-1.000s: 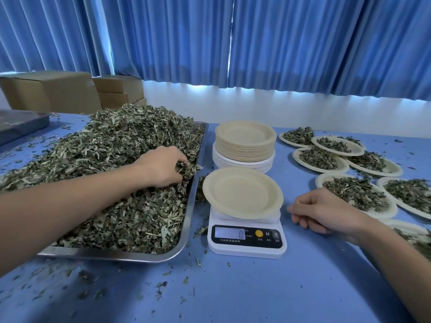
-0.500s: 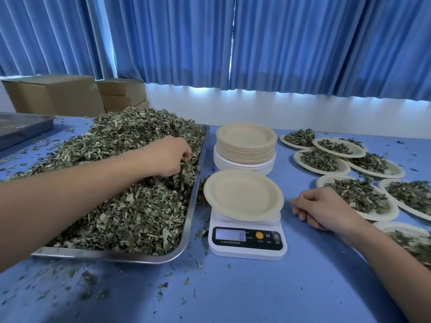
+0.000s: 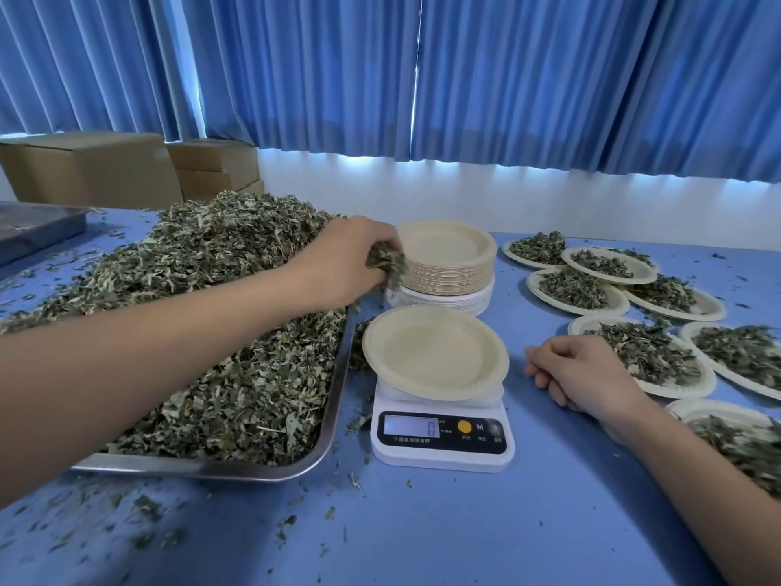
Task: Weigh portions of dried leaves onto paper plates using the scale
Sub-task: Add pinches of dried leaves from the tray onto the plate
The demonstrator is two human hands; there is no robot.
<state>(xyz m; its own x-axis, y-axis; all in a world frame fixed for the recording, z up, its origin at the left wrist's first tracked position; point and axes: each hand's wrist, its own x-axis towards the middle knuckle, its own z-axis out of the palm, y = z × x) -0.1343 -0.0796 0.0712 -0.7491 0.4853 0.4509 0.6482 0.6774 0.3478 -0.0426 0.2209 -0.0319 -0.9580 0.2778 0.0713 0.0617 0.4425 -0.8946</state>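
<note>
Left hand (image 3: 344, 266): grip clenched round a clump of dried leaves (image 3: 386, 260), near plate stack (image 3: 452, 264). Right hand (image 3: 579, 374): grip slack, resting on surface (image 3: 465, 535).

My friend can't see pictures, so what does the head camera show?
A person's left hand holds a handful of dried leaves over the edge of a heaped metal tray, near an empty paper plate on a white kitchen scale reading 0. The right hand rests loosely curled on the blue table beside filled plates.

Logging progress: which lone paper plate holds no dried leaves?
The beige paper plate on the white digital scale; the plates to its right all carry leaves.
</note>
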